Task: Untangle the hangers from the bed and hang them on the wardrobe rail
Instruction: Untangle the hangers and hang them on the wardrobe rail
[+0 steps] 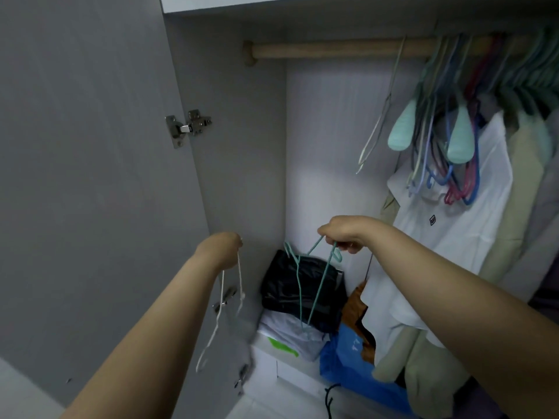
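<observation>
two hangers in hand, rail bare above

the person stands at the open wardrobe with one hanger in each hand. the left hand (pixel 225 246) is curled down over a white hanger (pixel 222 303), which dangles below it in front of the door; its fingers face away, so i cannot tell exactly how they clamp, only that the hanger hangs from them. the right hand (pixel 341 232) pinches a teal hanger (pixel 314 285) near its hook, fingers closed round the wire, the frame hanging down over a black bag (pixel 299 285) on the wardrobe floor. the two hangers are apart, so the untangling of this pair looks done.

the step in hand seems to be hanging. the wooden rail (pixel 332 49) runs across the top, well above both hands, bare at its left and middle; a bunch of coloured hangers (pixel 447 140) and some shirts crowd its right end, with one pale hanger (pixel 378 116) hanging just left of them.

the next move calls for raising one hand, turning the hook toward the rail, and setting it over the bare stretch.
</observation>
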A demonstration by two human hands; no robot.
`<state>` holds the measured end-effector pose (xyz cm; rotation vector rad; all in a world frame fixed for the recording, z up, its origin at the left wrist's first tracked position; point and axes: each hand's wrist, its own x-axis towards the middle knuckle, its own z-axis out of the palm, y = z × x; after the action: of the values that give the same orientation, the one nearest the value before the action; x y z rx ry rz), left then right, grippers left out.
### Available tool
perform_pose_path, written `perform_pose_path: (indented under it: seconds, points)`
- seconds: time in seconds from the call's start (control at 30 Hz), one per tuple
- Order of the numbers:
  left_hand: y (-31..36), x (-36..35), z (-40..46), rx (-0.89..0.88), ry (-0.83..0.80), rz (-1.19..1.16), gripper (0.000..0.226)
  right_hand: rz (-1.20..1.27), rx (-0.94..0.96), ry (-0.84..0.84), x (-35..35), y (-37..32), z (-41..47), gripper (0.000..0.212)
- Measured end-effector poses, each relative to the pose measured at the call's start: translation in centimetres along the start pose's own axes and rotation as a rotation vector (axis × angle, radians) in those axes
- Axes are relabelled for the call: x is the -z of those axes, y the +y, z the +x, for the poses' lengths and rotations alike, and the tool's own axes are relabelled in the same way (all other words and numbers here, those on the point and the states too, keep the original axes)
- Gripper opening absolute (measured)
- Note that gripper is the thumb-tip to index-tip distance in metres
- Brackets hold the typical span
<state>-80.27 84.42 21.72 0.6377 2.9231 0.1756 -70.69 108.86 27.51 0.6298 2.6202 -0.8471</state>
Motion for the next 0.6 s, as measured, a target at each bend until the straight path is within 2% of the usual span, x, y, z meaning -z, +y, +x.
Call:
perform_pose_path:
  seconds: [0.1, 0.23, 0.3, 0.37, 0.43, 0.5, 0.6]
  points:
    - [-0.5, -0.6, 0.0, -0.01, 0.011, 0.118, 0.047, 0.186, -0.049, 0.066, -0.6, -0.1, 0.4, 0.024]
    - [-0.4, -0.9, 0.6, -0.055, 0.03, 0.081, 0.04, 0.497, 0.008, 0.2, -1.0, -1.4, 0.3, 0.023]
    - [0.0, -0.5, 0.8, -0.078, 0.067, 0.07, 0.037, 0.635, 0.128, 0.346, -1.0, -2.4, -0.1, 0.037]
    - [0.2, 0.0, 0.9, -0.067, 0.093, 0.056, 0.042, 0.777, 0.241, 0.504, -0.7, -3.4, -1.2, 0.049]
    - [0.2, 0.6, 0.8, -0.038, 0.146, 0.061, 0.045, 0.776, 0.347, 0.691, -0.2, -4.3, -1.8, 0.047]
    - [0.3, 1.0, 0.5, -0.015, 0.235, 0.09, 0.037, 0.732, 0.448, 0.877, 0.5, -4.9, -1.8, 0.043]
    - [0.4, 1.2, -0.3, -0.032, 0.404, 0.163, 0.04, 0.612, 0.536, 1.062, 2.2, -5.1, -1.0, 0.042]
